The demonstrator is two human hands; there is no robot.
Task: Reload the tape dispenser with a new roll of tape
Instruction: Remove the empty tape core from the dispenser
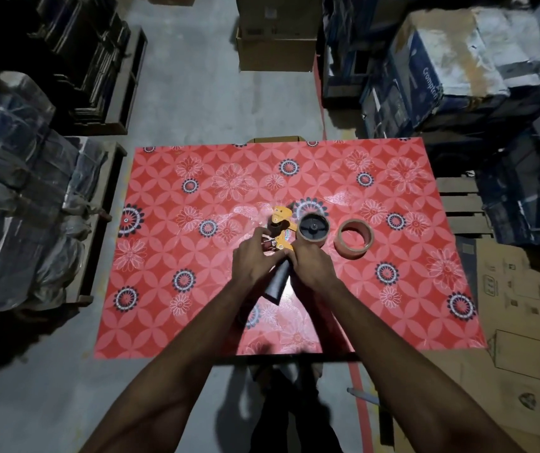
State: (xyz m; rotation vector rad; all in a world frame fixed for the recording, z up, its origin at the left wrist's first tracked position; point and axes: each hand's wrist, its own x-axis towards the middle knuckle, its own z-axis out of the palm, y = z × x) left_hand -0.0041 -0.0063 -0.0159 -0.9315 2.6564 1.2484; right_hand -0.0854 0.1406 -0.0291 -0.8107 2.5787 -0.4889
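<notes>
Tape dispenser (pixel 280 237) gripped by both hands' fingers (pixel 255 243); box (pixel 438 70) nearby reads "Crompton"

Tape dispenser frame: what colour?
Yellow-orange frame, with a black handle held between both hands; head view shows it best.

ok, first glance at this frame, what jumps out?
The red floral table cover fills the middle of the view. At its centre both hands, left hand and right hand, are on the yellow tape dispenser with its black handle. A loose brown tape roll lies just right of it.
</notes>
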